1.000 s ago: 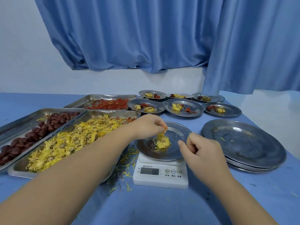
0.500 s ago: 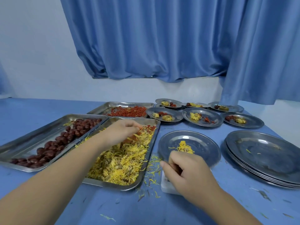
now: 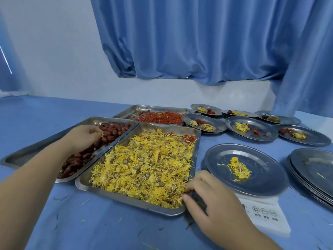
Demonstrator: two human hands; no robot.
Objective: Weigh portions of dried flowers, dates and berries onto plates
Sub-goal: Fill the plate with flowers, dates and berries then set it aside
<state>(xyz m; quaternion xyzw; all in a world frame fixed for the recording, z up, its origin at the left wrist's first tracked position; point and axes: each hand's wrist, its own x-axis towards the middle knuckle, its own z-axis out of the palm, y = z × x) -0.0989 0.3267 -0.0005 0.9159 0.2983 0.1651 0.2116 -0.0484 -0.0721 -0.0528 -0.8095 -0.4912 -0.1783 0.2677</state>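
My left hand (image 3: 84, 134) leaves the flower tray (image 3: 129, 201) for the dates (image 3: 111, 129); my right hand (image 3: 212, 201) shifts from the scale (image 3: 266, 213) to that tray's near right corner.

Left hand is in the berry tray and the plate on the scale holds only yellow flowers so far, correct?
Not quite. The head view shows the left hand at the tray of dark red dates, not the berry tray behind it. The plate on the scale does hold only yellow flowers.
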